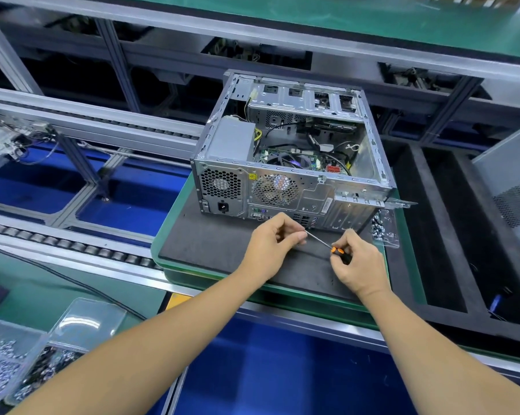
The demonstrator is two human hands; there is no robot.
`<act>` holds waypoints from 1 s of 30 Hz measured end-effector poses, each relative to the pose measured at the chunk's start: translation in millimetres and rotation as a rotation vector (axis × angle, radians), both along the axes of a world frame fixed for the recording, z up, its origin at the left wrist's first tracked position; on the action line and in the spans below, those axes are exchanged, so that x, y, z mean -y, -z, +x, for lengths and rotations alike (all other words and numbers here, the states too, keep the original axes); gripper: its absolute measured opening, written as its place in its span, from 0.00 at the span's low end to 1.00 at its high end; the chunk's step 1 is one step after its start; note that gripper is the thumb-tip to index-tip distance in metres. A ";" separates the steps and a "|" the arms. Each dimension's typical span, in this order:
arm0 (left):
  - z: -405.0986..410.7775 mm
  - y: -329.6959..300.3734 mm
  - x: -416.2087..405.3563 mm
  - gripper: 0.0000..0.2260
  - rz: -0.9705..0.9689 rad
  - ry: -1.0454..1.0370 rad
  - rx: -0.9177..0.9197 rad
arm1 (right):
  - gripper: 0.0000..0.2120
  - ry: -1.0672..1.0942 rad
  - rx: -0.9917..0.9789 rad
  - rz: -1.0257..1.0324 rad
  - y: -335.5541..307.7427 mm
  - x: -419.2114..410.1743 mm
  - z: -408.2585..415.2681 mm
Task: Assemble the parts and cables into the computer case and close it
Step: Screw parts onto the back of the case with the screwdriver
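Observation:
An open grey computer case (pixel 291 190) lies on its side on a dark foam mat (pixel 217 244), rear panel toward me. Inside I see the motherboard, a fan, cables and the power supply. My right hand (pixel 360 265) grips the orange-and-black handle of a small screwdriver (pixel 320 240). The shaft points left and up toward the case's rear ports. My left hand (pixel 273 244) pinches the shaft's tip between thumb and fingers; whether a screw sits there is hidden.
A clear bag of screws (pixel 384 232) lies right of the case. A clear box of screws (pixel 16 363) sits at the bottom left. Roller conveyor rails (pixel 73 244) run along the left. A grey side panel (pixel 510 187) leans at the right, over black foam trays (pixel 450 235).

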State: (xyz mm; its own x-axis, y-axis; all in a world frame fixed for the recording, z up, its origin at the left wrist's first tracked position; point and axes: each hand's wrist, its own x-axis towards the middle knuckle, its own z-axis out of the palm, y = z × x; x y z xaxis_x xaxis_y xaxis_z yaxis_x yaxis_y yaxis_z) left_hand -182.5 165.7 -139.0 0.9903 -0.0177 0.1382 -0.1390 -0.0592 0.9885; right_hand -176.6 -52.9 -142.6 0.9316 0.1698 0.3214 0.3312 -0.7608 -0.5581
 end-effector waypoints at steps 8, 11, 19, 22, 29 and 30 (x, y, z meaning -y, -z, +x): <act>3.9 2.1 -3.1 0.05 0.044 0.007 -0.004 | 0.11 -0.022 0.015 -0.004 2.3 0.9 1.9; 11.7 -5.0 -9.9 0.05 0.195 0.044 0.055 | 0.09 -0.037 0.005 0.027 5.4 2.4 3.3; 10.4 -20.5 0.6 0.03 0.004 0.062 -0.051 | 0.09 -0.069 -0.013 0.172 8.0 4.1 5.1; 11.6 -20.6 6.8 0.03 -0.036 0.039 -0.130 | 0.07 -0.085 -0.007 0.164 7.9 4.4 5.5; 10.7 -35.5 -3.3 0.23 0.207 0.169 -0.170 | 0.10 -0.085 -0.015 0.192 6.5 4.3 5.6; 6.8 -40.8 -6.4 0.27 0.248 0.169 -0.173 | 0.10 -0.087 -0.020 0.189 6.4 4.6 5.4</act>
